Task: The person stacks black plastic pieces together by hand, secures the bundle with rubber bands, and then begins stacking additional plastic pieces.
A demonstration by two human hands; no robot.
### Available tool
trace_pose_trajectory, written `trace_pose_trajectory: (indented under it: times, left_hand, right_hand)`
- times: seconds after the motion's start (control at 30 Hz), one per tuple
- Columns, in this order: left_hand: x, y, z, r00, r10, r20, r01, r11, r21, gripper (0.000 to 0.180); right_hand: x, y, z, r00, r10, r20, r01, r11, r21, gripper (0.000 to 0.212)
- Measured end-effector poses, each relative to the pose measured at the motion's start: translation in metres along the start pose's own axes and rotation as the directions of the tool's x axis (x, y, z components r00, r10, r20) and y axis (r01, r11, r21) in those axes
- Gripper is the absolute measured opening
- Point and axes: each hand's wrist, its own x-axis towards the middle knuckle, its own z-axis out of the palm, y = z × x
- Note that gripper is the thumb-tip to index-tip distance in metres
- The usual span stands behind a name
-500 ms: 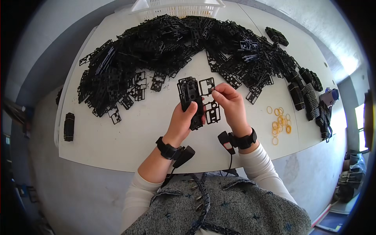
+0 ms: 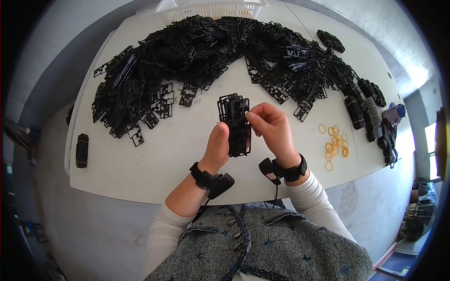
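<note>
My left hand [image 2: 216, 146] is closed round the lower left side of a stack of flat black plastic frames [image 2: 233, 117], its thumb lifted along the near edge. The stack stands tilted above the table, its frames slightly out of line at the top. On its right side, my right hand [image 2: 273, 129] pinches the edge of the topmost black plastic frame [image 2: 241, 133], which lies over the stack. The fingers behind the stack are mostly hidden. A large heap of loose black frames [image 2: 187, 61] arches across the table beyond my hands.
Yellow rubber bands [image 2: 335, 145] lie to the right on the white table [image 2: 178, 173]. Banded black bundles [image 2: 355, 112] stand along the right edge, near a purple-lidded container [image 2: 394, 114]. Another bundle [image 2: 82, 151] lies far left. A white plastic basket [image 2: 211, 9] is at the back.
My right hand has moved left, bringing the single frame from beside the stack onto it. My left thumb has lifted off the front of the stack.
</note>
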Motion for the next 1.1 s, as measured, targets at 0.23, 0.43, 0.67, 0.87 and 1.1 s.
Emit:
trace_pose_trajectory:
  times: [0.23,0.43,0.67,0.87,1.1]
  left_hand:
    - [-0.001,-0.005,0.001,0.999,0.036,0.022,-0.033,0.991,-0.129,0.075]
    - [-0.003,-0.003,0.002,0.998,0.067,0.001,-0.067,0.998,0.008,0.061]
    - [-0.003,0.007,0.01,0.996,-0.074,-0.046,0.068,0.989,-0.131,0.059]
    - [-0.002,0.001,0.005,0.992,0.002,0.126,0.021,0.984,-0.178,0.075]
    - [-0.004,-0.005,0.004,0.994,-0.003,0.106,0.025,0.978,-0.208,0.087]
  right_hand:
    - [-0.004,-0.004,0.007,1.0,-0.019,-0.019,0.019,1.0,0.016,0.011]
    - [-0.004,0.002,0.012,0.997,-0.051,-0.057,0.051,0.999,-0.006,0.012]
    - [-0.005,0.0,0.013,0.944,-0.328,-0.044,0.297,0.899,-0.322,0.012]
    - [-0.005,0.0,0.013,0.915,-0.401,-0.047,0.358,0.86,-0.365,0.012]
    - [-0.011,-0.005,0.015,0.967,-0.244,-0.066,0.224,0.948,-0.227,0.012]
